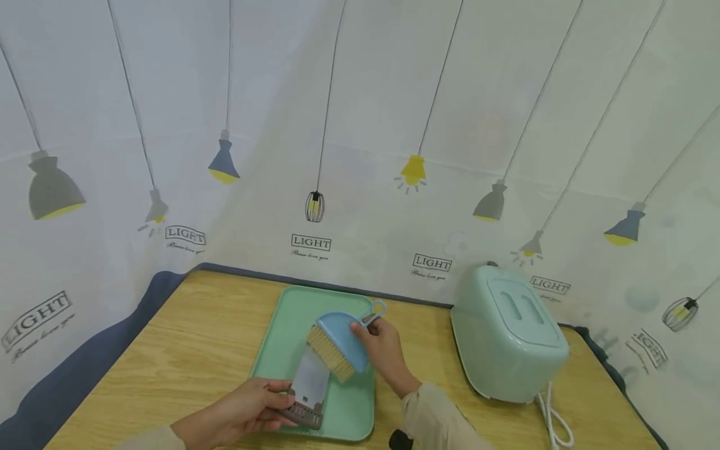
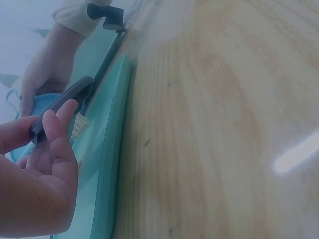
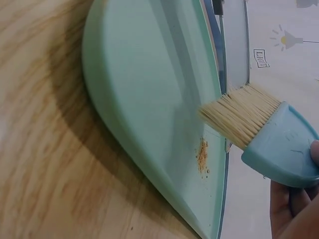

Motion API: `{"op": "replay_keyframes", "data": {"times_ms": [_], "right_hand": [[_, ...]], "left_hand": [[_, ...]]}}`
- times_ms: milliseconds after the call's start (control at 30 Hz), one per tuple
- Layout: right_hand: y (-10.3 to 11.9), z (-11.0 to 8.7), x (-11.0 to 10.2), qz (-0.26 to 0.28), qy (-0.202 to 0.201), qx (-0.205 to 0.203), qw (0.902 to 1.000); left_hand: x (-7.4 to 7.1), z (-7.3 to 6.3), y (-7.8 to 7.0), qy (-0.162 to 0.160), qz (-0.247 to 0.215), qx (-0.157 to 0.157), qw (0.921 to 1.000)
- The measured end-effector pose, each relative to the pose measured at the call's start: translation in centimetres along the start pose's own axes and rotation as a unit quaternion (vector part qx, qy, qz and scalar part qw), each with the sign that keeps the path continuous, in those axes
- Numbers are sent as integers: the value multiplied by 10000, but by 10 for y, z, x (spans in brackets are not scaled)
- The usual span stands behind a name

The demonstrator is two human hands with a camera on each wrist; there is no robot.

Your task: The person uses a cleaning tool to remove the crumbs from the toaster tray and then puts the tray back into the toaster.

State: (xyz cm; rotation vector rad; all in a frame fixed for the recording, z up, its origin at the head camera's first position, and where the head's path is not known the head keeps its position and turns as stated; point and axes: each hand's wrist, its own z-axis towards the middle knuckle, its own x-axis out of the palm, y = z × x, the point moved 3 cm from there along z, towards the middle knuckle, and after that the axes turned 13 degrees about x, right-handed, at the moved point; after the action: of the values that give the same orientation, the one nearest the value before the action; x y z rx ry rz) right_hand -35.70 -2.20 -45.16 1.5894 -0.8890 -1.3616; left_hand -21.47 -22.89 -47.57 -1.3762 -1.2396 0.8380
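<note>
My left hand (image 1: pixel 242 406) pinches the dark slotted end of a flat grey metal crumb tray (image 1: pixel 310 378), thumb on top. In the left wrist view the crumb tray (image 2: pixel 62 107) shows as a dark edge between thumb and fingers. A blue hand brush (image 1: pixel 347 334) with pale bristles is gripped by my right hand (image 1: pixel 388 356) near its looped handle. From the head, the bristles overlap the crumb tray's far end; contact cannot be told. Beneath both lies a green serving tray (image 1: pixel 275 337), with brown crumbs (image 3: pixel 202 157) on it in the right wrist view.
A pale green toaster (image 1: pixel 514 337) stands on the wooden table (image 1: pixel 163 344) to the right, its white cord (image 1: pixel 551 415) lying beside it. Behind the table hangs a white cloth (image 1: pixel 371 219) printed with lamps.
</note>
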Motion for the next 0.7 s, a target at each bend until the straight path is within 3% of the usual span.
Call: {"op": "replay_keyframes", "data": {"times_ms": [533,700], "right_hand": [[2,9,-7,-305,-268,47,9992],[6,9,-8,-402,-290,-149,9987]], "left_hand": [[2,0,-1,164,102,-152,9997],[0,-1,0,232,107,-197,9995]]}}
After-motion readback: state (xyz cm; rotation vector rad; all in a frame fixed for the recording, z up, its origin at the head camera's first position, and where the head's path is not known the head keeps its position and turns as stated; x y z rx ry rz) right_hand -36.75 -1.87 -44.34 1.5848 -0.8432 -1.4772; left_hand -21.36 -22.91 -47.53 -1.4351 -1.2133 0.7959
